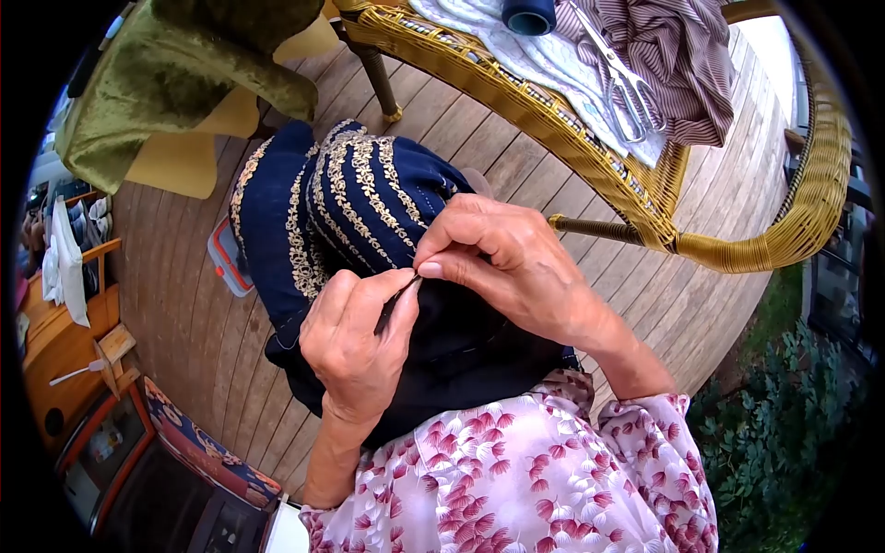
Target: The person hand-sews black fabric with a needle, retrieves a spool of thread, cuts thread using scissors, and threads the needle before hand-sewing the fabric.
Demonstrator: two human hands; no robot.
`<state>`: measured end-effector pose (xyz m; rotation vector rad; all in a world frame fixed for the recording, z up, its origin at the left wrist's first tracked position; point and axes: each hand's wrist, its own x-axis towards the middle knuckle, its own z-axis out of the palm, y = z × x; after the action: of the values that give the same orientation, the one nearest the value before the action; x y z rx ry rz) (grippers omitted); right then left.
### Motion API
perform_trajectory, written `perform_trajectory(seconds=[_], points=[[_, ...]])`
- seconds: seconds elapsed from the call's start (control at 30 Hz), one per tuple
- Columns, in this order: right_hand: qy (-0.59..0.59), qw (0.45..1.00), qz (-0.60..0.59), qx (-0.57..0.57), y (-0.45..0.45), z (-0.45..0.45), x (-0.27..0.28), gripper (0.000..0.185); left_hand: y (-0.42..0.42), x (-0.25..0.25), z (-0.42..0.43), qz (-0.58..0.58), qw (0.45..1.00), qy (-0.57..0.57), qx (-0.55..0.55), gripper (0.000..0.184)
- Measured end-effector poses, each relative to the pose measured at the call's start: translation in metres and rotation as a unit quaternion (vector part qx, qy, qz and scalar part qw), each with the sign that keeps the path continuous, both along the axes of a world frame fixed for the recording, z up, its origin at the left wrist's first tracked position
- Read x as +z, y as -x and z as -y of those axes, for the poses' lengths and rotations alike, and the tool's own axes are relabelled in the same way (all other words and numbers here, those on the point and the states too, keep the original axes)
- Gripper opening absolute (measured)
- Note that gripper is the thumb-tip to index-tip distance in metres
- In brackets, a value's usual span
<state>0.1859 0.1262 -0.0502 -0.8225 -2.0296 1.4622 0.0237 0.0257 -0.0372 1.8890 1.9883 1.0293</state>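
Observation:
A navy blue cloth with gold embroidered bands [364, 184] is draped over my lap and knees, its darker plain part bunched under my hands. Above it my left hand [355, 341] is closed in a pinch, a thin dark bit showing between thumb and forefinger. My right hand [507, 263] pinches at the same spot, its thumb and fingertips meeting those of the left. What sits between the fingertips is too small to name. Pale stitches run along the dark part of the cloth.
A wicker chair [664, 207] stands ahead to the right, bearing scissors [631, 97], a dark blue roll [528, 17] and striped cloth [687, 64]. Green velvety fabric [184, 83] hangs at upper left. A clear box with red clips [228, 258] lies on the plank floor [175, 276].

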Motion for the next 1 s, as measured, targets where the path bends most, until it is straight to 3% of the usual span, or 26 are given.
perform_trajectory(seconds=[0.1,0.17,0.2,0.27,0.37,0.4,0.47,0.5,0.53,0.57,0.6,0.63,0.73,0.8,0.87,0.9,0.93,1.0], points=[[-0.036,0.999,-0.010,-0.001,0.007,-0.004,0.000,0.008,-0.002,0.007,-0.004,0.055,0.997,0.040,0.022,0.022],[-0.089,0.988,-0.092,-0.083,0.012,-0.013,0.003,0.007,-0.001,0.011,-0.009,0.192,0.969,0.145,0.051,0.016],[0.112,0.983,-0.104,-0.104,0.008,-0.013,0.017,0.006,0.000,0.011,-0.009,0.192,0.969,0.145,0.052,0.016],[0.291,0.928,-0.217,-0.080,0.001,-0.032,0.034,0.014,0.000,0.009,-0.011,0.320,0.924,0.192,0.082,0.013],[0.282,0.900,-0.328,-0.052,-0.012,-0.060,0.048,0.020,0.005,0.008,-0.010,0.339,0.914,0.210,0.075,0.015],[0.234,0.896,-0.375,-0.034,-0.021,-0.073,0.053,0.022,0.006,0.008,-0.010,0.347,0.910,0.215,0.077,0.015],[0.123,0.883,-0.390,-0.229,-0.024,-0.082,0.078,0.020,0.006,0.005,-0.008,0.369,0.900,0.216,0.085,0.015],[0.123,0.884,-0.390,-0.227,-0.039,-0.091,0.091,0.020,0.007,0.004,-0.007,0.391,0.890,0.215,0.091,0.015],[-0.088,0.926,-0.238,-0.280,-0.068,-0.104,0.104,0.018,0.007,0.003,-0.008,0.391,0.890,0.214,0.093,0.015],[-0.293,0.901,-0.070,-0.313,-0.096,-0.117,0.114,0.020,0.007,0.003,-0.008,0.391,0.890,0.215,0.093,0.015],[-0.478,0.810,0.103,-0.324,-0.107,-0.122,0.118,0.024,0.007,0.003,-0.008,0.391,0.890,0.216,0.092,0.015],[-0.534,0.768,0.126,-0.330,-0.117,-0.129,0.123,0.024,0.008,0.003,-0.008,0.391,0.890,0.215,0.093,0.015],[-0.549,0.753,0.115,-0.344,-0.127,-0.137,0.131,0.024,0.008,0.004,-0.010,0.392,0.889,0.218,0.090,0.015],[-0.538,0.761,0.107,-0.346,-0.125,-0.136,0.132,0.024,0.007,0.003,-0.011,0.396,0.889,0.211,0.087,0.015],[-0.462,0.822,0.085,-0.322,-0.109,-0.123,0.123,0.025,0.008,0.003,-0.010,0.404,0.883,0.221,0.097,0.015],[-0.379,0.877,0.067,-0.289,-0.097,-0.109,0.112,0.025,0.008,0.004,-0.009,0.410,0.876,0.231,0.106,0.015],[-0.136,0.953,-0.167,-0.215,-0.077,-0.101,0.091,0.021,0.008,0.005,-0.010,0.410,0.877,0.228,0.105,0.015],[0.006,0.984,-0.156,-0.085,-0.043,-0.061,0.056,0.013,0.007,0.006,-0.009,0.426,0.866,0.236,0.114,0.016]])
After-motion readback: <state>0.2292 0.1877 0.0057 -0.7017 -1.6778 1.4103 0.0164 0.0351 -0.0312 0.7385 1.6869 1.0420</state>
